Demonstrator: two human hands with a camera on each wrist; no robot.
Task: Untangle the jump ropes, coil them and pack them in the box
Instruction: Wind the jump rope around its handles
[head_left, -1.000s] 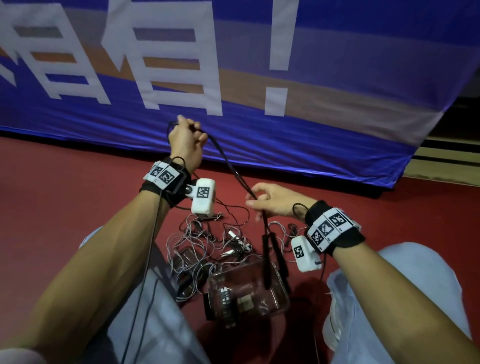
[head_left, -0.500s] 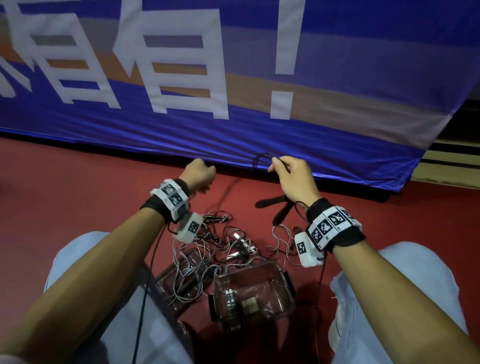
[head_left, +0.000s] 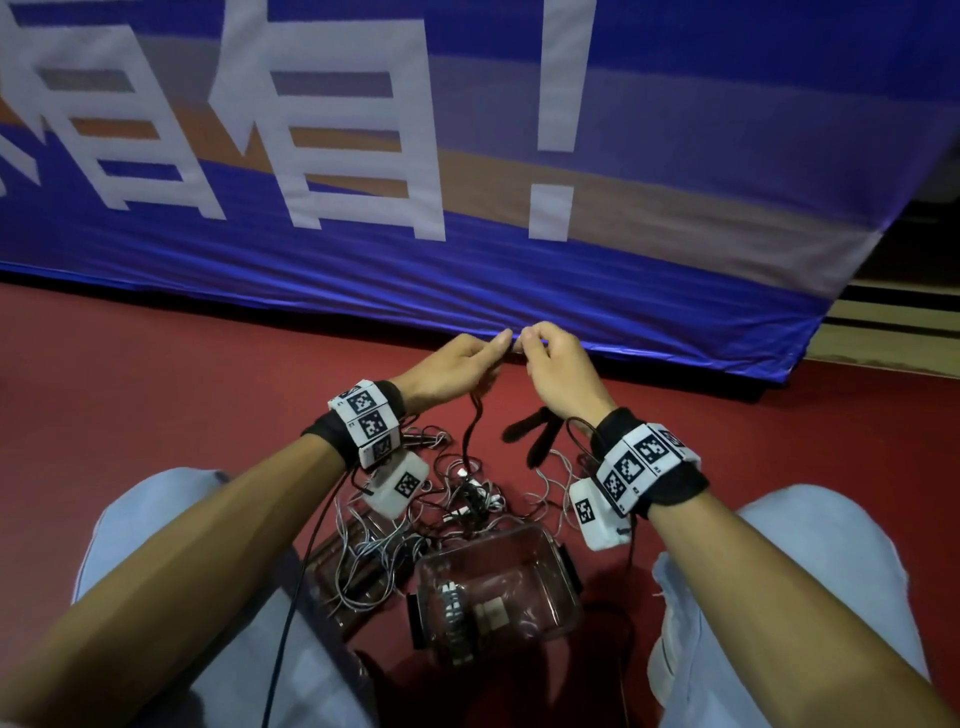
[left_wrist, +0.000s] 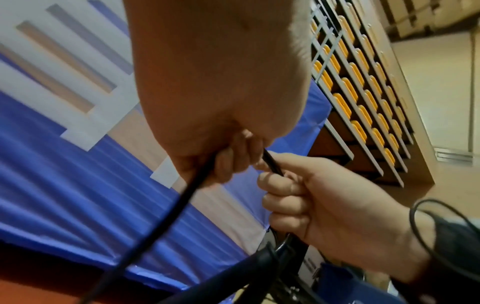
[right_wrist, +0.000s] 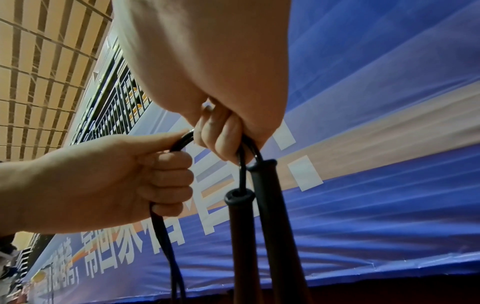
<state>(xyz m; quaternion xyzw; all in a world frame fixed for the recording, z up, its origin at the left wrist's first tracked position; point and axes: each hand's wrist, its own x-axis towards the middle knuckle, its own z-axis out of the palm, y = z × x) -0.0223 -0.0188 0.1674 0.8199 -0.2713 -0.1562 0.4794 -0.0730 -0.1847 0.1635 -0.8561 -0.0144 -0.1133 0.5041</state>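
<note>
In the head view my left hand (head_left: 496, 347) and right hand (head_left: 529, 347) meet fingertip to fingertip above the red floor, both pinching one black jump rope (head_left: 470, 423). The rope's two black handles (head_left: 535, 431) hang below my right hand. The right wrist view shows my right fingers (right_wrist: 221, 135) curled round the rope just above both handles (right_wrist: 242, 236), and my left hand (right_wrist: 155, 174) fisted on the rope. From my left fingers (left_wrist: 231, 164) the black rope (left_wrist: 166, 216) falls down. A clear plastic box (head_left: 550, 540) stands on the floor between my knees.
A tangle of thin grey and black ropes (head_left: 379, 551) lies left of and behind the box, partly over a clear lid (head_left: 332, 551). A blue banner (head_left: 467, 270) hangs close in front. My knees (head_left: 156, 519) flank the box.
My left hand came down from its raised position and moved right to meet my right hand. The right hand rose, lifting the handles up from over the box.
</note>
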